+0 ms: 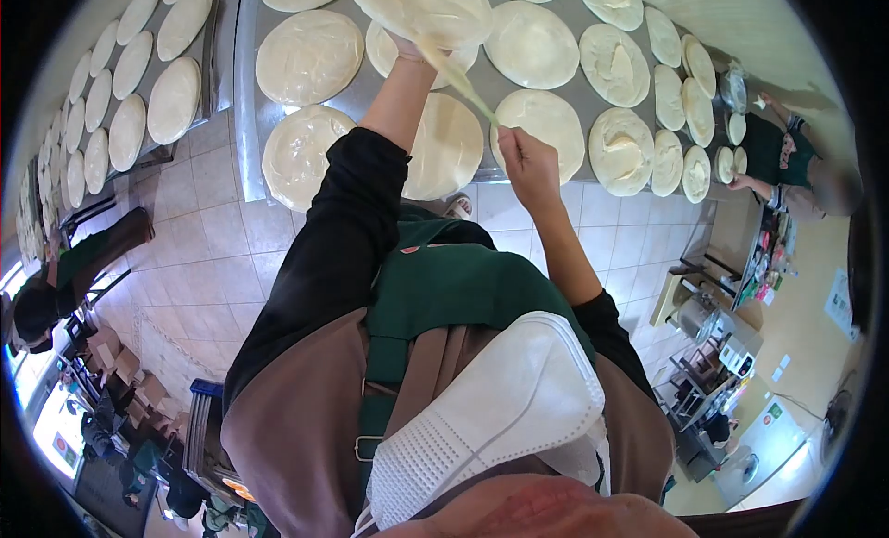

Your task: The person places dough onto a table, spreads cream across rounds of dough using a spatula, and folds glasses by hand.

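My left hand (408, 49) is under a raised pale round (421, 12) with a cream-smeared top, holding it up over the table. I cannot tell whether this round is dough or a shallow dish of cream; most of the fingers are hidden beneath it. My right hand (532, 163) is closed on the greenish handle of a long flat spatula (468, 91). The spatula's pale, coated end reaches the raised round's near edge. Below lie flat dough rounds, a glossy one (306, 154) at left and a paler one (546, 131) beside my right hand.
Several rows of dough rounds cover the metal table (248, 84); those at right carry dabs of cream. Another loaded table (222, 52) stands at left. A co-worker (778, 154) works at the far right end, and another person (65, 269) is at left. Boxes (139, 376) stand farther back.
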Action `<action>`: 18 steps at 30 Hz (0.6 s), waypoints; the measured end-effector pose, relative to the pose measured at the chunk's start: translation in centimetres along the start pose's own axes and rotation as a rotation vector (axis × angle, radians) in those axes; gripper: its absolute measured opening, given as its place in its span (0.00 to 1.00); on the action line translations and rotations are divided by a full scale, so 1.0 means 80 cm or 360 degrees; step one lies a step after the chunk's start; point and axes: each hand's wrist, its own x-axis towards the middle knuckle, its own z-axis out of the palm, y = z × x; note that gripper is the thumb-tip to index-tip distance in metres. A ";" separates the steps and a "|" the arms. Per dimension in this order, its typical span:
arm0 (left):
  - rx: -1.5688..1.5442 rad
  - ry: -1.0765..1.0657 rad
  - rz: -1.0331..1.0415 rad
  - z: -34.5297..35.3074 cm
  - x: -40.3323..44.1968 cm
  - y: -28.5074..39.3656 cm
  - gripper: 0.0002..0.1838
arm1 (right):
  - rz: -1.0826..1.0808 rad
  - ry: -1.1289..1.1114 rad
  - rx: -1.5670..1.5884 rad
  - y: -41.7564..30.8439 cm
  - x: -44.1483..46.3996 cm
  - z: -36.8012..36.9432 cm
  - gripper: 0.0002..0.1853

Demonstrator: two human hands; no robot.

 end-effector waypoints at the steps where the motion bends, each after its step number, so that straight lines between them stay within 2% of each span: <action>1: -0.0043 0.0002 -0.0015 -0.002 0.000 0.002 0.35 | 0.0005 0.0000 0.0002 -0.003 0.005 0.001 0.16; 7: -0.0328 -0.0003 -0.0118 -0.013 0.015 -0.004 0.34 | 0.0161 0.0066 -0.0084 -0.022 0.040 0.012 0.16; 14: -0.0670 -0.0031 -0.0240 -0.032 0.041 -0.008 0.34 | 0.0017 -0.0032 -0.0033 -0.052 0.041 0.032 0.17; 16: -0.0765 -0.0055 -0.0270 -0.049 0.060 0.009 0.34 | 0.0279 -0.0028 0.0387 -0.053 0.042 0.021 0.18; 18: -0.0856 -0.0064 -0.0299 -0.061 0.078 0.017 0.33 | 0.0337 0.0049 0.0560 -0.038 0.036 0.010 0.18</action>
